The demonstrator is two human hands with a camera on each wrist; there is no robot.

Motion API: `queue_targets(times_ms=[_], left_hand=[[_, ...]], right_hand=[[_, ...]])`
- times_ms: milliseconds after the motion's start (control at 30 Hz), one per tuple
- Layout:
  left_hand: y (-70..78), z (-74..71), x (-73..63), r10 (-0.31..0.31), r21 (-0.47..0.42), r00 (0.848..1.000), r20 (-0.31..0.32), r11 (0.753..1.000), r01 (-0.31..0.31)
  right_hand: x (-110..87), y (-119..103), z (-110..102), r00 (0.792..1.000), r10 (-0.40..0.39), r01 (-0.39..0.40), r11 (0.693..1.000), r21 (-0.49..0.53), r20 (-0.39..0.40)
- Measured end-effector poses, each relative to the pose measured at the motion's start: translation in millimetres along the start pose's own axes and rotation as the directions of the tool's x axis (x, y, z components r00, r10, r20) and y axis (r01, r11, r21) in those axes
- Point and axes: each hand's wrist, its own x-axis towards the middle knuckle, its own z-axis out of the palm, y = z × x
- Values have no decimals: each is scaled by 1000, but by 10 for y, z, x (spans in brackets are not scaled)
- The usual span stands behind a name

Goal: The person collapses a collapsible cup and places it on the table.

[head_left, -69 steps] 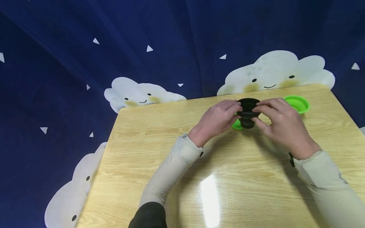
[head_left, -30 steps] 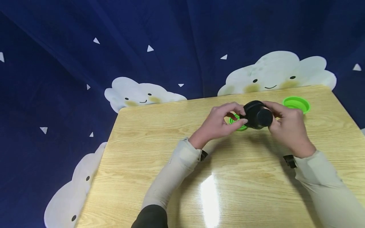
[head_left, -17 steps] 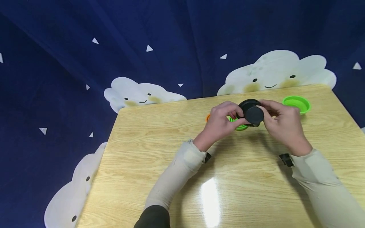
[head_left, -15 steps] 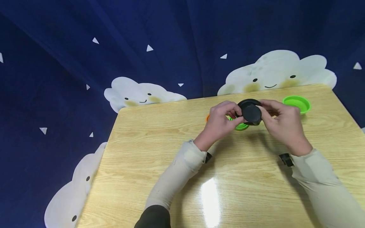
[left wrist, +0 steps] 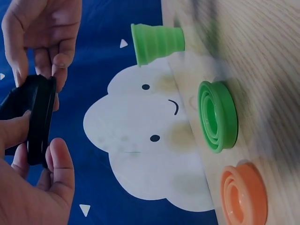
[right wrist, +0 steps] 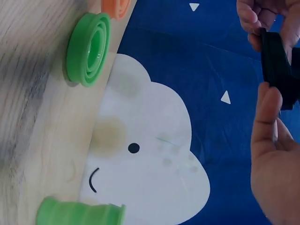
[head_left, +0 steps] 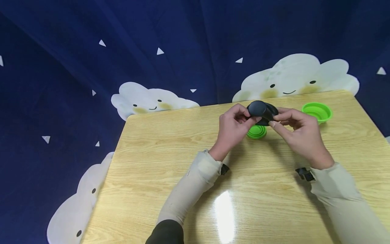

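Note:
A black collapsible cup (head_left: 257, 107) is held up off the table between both hands, tilted so its round base faces up toward the head camera. My left hand (head_left: 232, 128) pinches its left side with thumb and fingers. On the other side my right hand (head_left: 306, 137) pinches the rim between thumb and fingertips. Seen from the left wrist, the cup's thick rim (left wrist: 41, 124) stands edge-on between the two hands. Just below the cup in the head view, a green cup (head_left: 256, 135) lies folded flat on the table.
An unfolded green cup (head_left: 323, 117) stands on the wooden table (head_left: 158, 152) beyond the right hand. A flattened orange cup (left wrist: 255, 192) shows beside the flat green one in the left wrist view; the left hand hides it from the head camera. A blue cloud-print curtain (head_left: 170, 67) hangs behind the table.
The black cup was upright, mouth up, then tipped over so its base faced the camera. Lately it has risen and its base has swung up and left, uncovering more of the flat green cup.

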Motion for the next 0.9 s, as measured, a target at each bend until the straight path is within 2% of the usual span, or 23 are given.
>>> queue_targets(times_ms=[167, 300, 367, 500, 600, 733, 833, 900], left_hand=[[3, -1, 1, 1, -2, 1000, -4, 1000, -1], [20, -12, -3, 26, -22, 1000, -7, 999, -26], [28, -18, -13, 63, -17, 998, 1, 998, -63], [49, -26, -37, 195, 107, 979, 63, 974, -200], [66, -36, -38, 222, 164, 970, 100, 958, -236], [70, -58, -29, 128, 119, 985, 113, 983, -141], [66, -70, -27, 56, 52, 990, 132, 997, -64], [66, -76, -25, 21, 6, 989, 148, 1000, -22]], right_hand=[[4, -11, 36, 997, -13, 11, 1000, -26, -70], [8, -11, 49, 995, -36, 34, 999, -32, -94], [11, 3, 60, 993, -54, 49, 998, -49, -105], [18, 40, 97, 987, -101, 82, 985, -151, -127], [14, 51, 113, 983, -121, 89, 973, -214, -141], [4, 39, 93, 990, -87, 66, 982, -178, -108], [0, 26, 47, 999, -20, 16, 997, -74, -50], [-1, 21, 9, 1000, 13, -13, 999, 44, -6]])
